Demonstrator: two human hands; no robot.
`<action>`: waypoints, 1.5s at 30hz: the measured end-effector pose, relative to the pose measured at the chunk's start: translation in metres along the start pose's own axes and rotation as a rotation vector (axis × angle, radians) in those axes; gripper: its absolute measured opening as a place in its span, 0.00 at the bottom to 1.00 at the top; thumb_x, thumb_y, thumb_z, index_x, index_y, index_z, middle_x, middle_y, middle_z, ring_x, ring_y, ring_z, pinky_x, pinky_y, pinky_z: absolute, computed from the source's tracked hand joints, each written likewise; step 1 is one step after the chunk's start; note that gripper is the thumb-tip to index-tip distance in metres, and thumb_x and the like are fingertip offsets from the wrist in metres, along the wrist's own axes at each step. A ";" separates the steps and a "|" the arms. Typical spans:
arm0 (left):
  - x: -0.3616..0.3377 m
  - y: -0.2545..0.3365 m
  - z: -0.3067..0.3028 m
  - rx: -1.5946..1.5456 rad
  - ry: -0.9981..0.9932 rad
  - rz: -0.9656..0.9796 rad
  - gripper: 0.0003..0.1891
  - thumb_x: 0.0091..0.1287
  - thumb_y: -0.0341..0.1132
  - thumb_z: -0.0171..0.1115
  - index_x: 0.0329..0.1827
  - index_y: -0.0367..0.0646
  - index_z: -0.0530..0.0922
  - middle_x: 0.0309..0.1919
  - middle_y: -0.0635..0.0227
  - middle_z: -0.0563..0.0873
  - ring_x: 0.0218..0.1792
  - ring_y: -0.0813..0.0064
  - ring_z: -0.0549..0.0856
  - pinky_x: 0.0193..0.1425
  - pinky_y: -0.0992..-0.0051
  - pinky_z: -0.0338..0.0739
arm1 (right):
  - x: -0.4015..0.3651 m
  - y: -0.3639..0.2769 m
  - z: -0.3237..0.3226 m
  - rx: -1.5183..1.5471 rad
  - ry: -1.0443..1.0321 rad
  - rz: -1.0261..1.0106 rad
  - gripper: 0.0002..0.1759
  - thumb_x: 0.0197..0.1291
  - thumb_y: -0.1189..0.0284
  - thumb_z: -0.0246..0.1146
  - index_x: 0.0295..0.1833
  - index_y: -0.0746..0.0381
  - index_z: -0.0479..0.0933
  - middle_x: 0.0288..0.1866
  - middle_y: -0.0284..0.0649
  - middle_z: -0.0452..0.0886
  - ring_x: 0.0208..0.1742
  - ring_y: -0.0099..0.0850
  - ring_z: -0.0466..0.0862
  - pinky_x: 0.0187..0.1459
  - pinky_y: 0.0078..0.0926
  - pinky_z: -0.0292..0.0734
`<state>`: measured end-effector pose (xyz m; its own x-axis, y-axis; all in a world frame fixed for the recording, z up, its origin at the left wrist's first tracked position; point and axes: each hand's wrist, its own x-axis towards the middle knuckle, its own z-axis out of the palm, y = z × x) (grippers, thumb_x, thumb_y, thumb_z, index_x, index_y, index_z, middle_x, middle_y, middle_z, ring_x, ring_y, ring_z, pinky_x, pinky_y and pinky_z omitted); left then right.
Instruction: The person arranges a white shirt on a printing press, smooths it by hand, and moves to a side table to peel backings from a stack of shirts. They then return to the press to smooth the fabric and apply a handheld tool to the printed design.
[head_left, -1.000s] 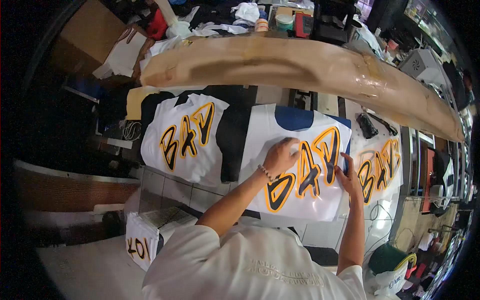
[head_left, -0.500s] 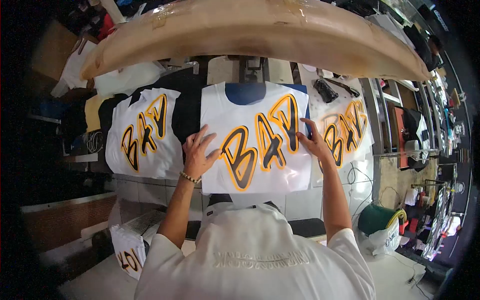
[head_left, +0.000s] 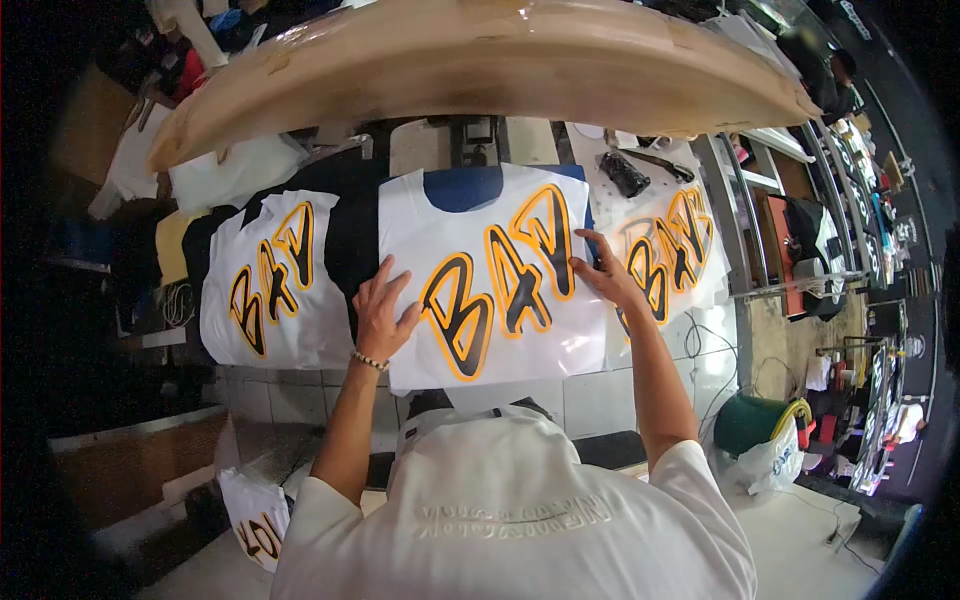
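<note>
A clear transfer sheet printed with black and orange letters "BAD" (head_left: 500,285) lies on a white shirt (head_left: 410,215) stretched over the press platen in front of me. My left hand (head_left: 382,312), a bead bracelet at its wrist, rests flat with fingers spread on the sheet's left edge. On the sheet's right edge my right hand (head_left: 603,272) presses with its fingertips beside the letter D. Neither hand holds anything.
Another white shirt printed "BAD" (head_left: 262,280) lies to the left, and a stack of the same transfers (head_left: 672,250) to the right. The tan upper plate of the heat press (head_left: 480,70) hangs over the far side. A black tool (head_left: 623,173) lies behind the stack.
My left hand slid from the middle of the print to the sheet's left edge and spread flat. The right hand stayed at the right edge. My view shifted, bringing the shirt to centre.
</note>
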<state>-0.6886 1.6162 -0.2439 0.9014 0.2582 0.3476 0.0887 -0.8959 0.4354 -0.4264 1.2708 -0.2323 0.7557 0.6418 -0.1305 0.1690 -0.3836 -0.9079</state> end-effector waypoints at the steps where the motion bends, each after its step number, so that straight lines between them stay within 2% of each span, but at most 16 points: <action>1: 0.000 0.000 0.000 0.005 -0.002 0.000 0.29 0.59 0.41 0.71 0.65 0.47 0.79 0.77 0.59 0.69 0.64 0.51 0.74 0.67 0.52 0.66 | 0.001 0.004 -0.001 -0.002 0.008 0.001 0.33 0.68 0.58 0.69 0.73 0.51 0.65 0.46 0.41 0.78 0.44 0.29 0.75 0.49 0.29 0.74; 8: 0.001 0.000 0.000 0.001 0.007 0.033 0.28 0.59 0.40 0.72 0.65 0.47 0.80 0.77 0.58 0.69 0.63 0.50 0.76 0.65 0.51 0.69 | 0.001 0.010 0.000 0.021 0.002 0.028 0.31 0.68 0.58 0.68 0.72 0.50 0.67 0.35 0.35 0.74 0.38 0.27 0.73 0.43 0.28 0.73; 13: 0.004 -0.002 0.001 -0.027 0.025 0.079 0.28 0.58 0.38 0.73 0.62 0.40 0.81 0.75 0.50 0.71 0.62 0.49 0.77 0.65 0.54 0.70 | -0.001 0.005 -0.002 0.050 -0.025 0.100 0.30 0.69 0.60 0.68 0.72 0.51 0.67 0.34 0.34 0.74 0.38 0.27 0.73 0.42 0.27 0.73; 16: 0.002 -0.002 0.000 -0.057 -0.022 0.058 0.28 0.60 0.36 0.71 0.64 0.36 0.79 0.78 0.50 0.67 0.67 0.48 0.74 0.71 0.52 0.66 | -0.001 0.002 0.001 0.067 0.023 0.004 0.29 0.68 0.61 0.68 0.71 0.52 0.68 0.37 0.34 0.76 0.39 0.26 0.74 0.43 0.26 0.74; 20: 0.004 0.003 -0.005 -0.080 -0.024 0.047 0.27 0.59 0.36 0.72 0.63 0.37 0.80 0.77 0.50 0.67 0.67 0.47 0.74 0.71 0.51 0.67 | -0.003 -0.005 -0.002 0.024 0.003 0.078 0.29 0.68 0.62 0.68 0.71 0.52 0.68 0.37 0.36 0.78 0.39 0.28 0.76 0.43 0.28 0.75; 23: 0.022 0.020 -0.019 0.057 -0.050 0.037 0.25 0.59 0.35 0.72 0.61 0.40 0.82 0.74 0.52 0.71 0.68 0.46 0.72 0.71 0.50 0.66 | 0.000 0.007 0.002 -0.031 0.064 -0.030 0.30 0.68 0.61 0.69 0.71 0.52 0.68 0.34 0.36 0.76 0.36 0.28 0.75 0.41 0.29 0.75; 25: 0.043 0.036 -0.022 0.214 -0.090 0.023 0.21 0.62 0.36 0.72 0.58 0.40 0.83 0.58 0.56 0.83 0.56 0.58 0.82 0.59 0.60 0.76 | 0.001 0.010 0.002 -0.071 0.098 -0.078 0.31 0.67 0.60 0.69 0.72 0.52 0.67 0.33 0.38 0.76 0.35 0.29 0.75 0.40 0.30 0.74; 26: 0.057 0.043 -0.012 0.215 -0.088 0.029 0.21 0.62 0.36 0.72 0.58 0.40 0.83 0.58 0.56 0.83 0.56 0.58 0.82 0.59 0.60 0.76 | 0.000 0.007 0.001 -0.081 0.075 -0.023 0.32 0.66 0.59 0.70 0.72 0.52 0.67 0.34 0.39 0.77 0.37 0.30 0.76 0.41 0.31 0.75; 28: 0.097 0.062 0.025 -0.601 -0.245 -0.244 0.17 0.68 0.36 0.69 0.57 0.41 0.82 0.37 0.66 0.86 0.34 0.76 0.83 0.40 0.75 0.78 | 0.001 0.007 0.001 -0.051 0.036 0.047 0.33 0.66 0.58 0.70 0.72 0.52 0.67 0.42 0.44 0.80 0.45 0.35 0.80 0.49 0.33 0.77; 29: 0.119 0.074 0.047 -0.929 -0.343 -0.320 0.16 0.75 0.40 0.62 0.60 0.42 0.81 0.27 0.71 0.82 0.22 0.86 0.75 0.27 0.84 0.69 | 0.001 0.007 0.001 -0.050 0.042 0.047 0.33 0.66 0.58 0.70 0.72 0.52 0.67 0.42 0.44 0.80 0.45 0.35 0.80 0.49 0.33 0.77; 30: 0.144 0.096 0.042 -1.109 -0.511 -0.450 0.19 0.80 0.47 0.53 0.62 0.45 0.79 0.28 0.70 0.83 0.22 0.85 0.75 0.25 0.83 0.68 | 0.000 0.008 0.002 -0.053 0.050 0.020 0.33 0.65 0.59 0.70 0.72 0.53 0.67 0.47 0.45 0.79 0.49 0.36 0.79 0.52 0.33 0.76; 32: 0.188 0.102 0.090 -1.483 -0.696 -0.680 0.27 0.80 0.57 0.46 0.60 0.43 0.80 0.26 0.69 0.83 0.18 0.84 0.72 0.21 0.82 0.65 | 0.000 0.003 0.000 -0.037 0.031 0.019 0.32 0.65 0.62 0.70 0.72 0.54 0.68 0.57 0.47 0.77 0.57 0.37 0.78 0.58 0.35 0.74; 35: 0.237 0.110 0.123 -1.566 -0.664 -0.824 0.30 0.79 0.61 0.44 0.57 0.41 0.78 0.23 0.69 0.82 0.16 0.83 0.70 0.21 0.80 0.64 | 0.001 0.008 0.003 -0.036 0.063 -0.061 0.32 0.66 0.62 0.70 0.72 0.54 0.67 0.59 0.47 0.76 0.60 0.37 0.77 0.61 0.35 0.73; 40: 0.257 0.101 0.137 -1.569 -0.717 -0.865 0.34 0.77 0.66 0.44 0.57 0.38 0.77 0.22 0.72 0.80 0.16 0.85 0.69 0.21 0.81 0.63 | -0.004 -0.005 0.000 0.029 0.022 0.046 0.31 0.67 0.64 0.69 0.72 0.54 0.67 0.59 0.46 0.78 0.60 0.36 0.78 0.62 0.34 0.73; 42: 0.260 0.098 0.139 -1.555 -0.745 -0.871 0.37 0.75 0.68 0.44 0.58 0.38 0.77 0.22 0.73 0.80 0.16 0.84 0.68 0.21 0.81 0.63 | -0.002 0.000 0.001 -0.034 0.077 -0.126 0.31 0.67 0.65 0.68 0.73 0.53 0.67 0.58 0.46 0.80 0.59 0.36 0.79 0.61 0.34 0.74; 45: 0.261 0.100 0.140 -1.520 -0.758 -0.854 0.38 0.74 0.69 0.44 0.59 0.38 0.76 0.22 0.73 0.80 0.16 0.84 0.68 0.21 0.81 0.62 | -0.004 -0.005 -0.001 0.055 0.003 0.037 0.33 0.67 0.60 0.70 0.73 0.53 0.66 0.62 0.45 0.78 0.64 0.38 0.76 0.66 0.35 0.70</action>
<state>-0.3851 1.5432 -0.2263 0.8320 -0.1707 -0.5278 0.5333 0.5083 0.6762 -0.4294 1.2694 -0.2268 0.7629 0.6256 -0.1628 0.1061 -0.3696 -0.9231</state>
